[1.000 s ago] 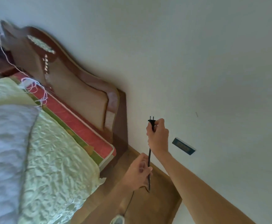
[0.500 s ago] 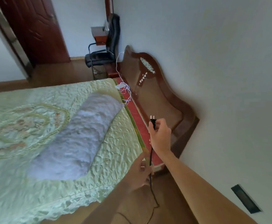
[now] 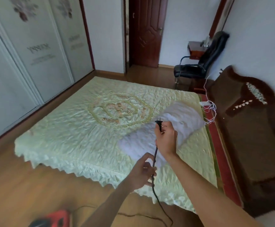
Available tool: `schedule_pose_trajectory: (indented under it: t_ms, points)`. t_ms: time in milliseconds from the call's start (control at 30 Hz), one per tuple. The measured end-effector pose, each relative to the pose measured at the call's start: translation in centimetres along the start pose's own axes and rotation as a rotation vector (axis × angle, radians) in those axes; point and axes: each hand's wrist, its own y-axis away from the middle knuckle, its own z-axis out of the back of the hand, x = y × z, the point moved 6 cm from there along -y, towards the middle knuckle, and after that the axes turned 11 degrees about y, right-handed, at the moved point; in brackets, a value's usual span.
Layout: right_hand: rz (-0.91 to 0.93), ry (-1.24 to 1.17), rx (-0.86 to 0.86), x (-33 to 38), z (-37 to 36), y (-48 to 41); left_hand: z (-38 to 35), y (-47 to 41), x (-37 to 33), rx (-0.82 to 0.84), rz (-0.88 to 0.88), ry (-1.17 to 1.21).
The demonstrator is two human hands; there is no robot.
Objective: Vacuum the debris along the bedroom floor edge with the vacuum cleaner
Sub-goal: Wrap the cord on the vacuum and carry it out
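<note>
My right hand (image 3: 166,139) pinches the black plug (image 3: 159,124) of the vacuum's power cord, prongs pointing up, in front of the bed. Lower down, my left hand (image 3: 142,172) curls its fingers round the black cord (image 3: 154,158). From there the cord (image 3: 162,208) drops to the wooden floor and loops along it. A red and black part of the vacuum cleaner (image 3: 53,219) shows at the bottom edge, left of my left arm. No debris is visible on the floor.
A bed with a pale green quilted cover (image 3: 92,128) and a white rolled blanket (image 3: 182,122) fills the middle. Its dark headboard (image 3: 248,128) stands at the right wall. A black chair (image 3: 197,66), a brown door (image 3: 146,30) and wardrobe doors (image 3: 27,46) lie beyond.
The view has swung left from the wall and headboard to the whole bed and room. Both hands keep their hold on the plug and cord.
</note>
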Motion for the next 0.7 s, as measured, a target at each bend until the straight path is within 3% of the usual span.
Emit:
schedule_pose_trajectory:
  t_ms: [367,700]
  points:
    - [0.301,-0.115,0.315,19.7,-21.1,6.0,21.3,12.2,-1.4,-0.469,-0.157,0.101]
    - [0.405,-0.200,0.629,29.1,-33.9,16.9,31.8,22.1,2.7,-0.818,-0.192,0.066]
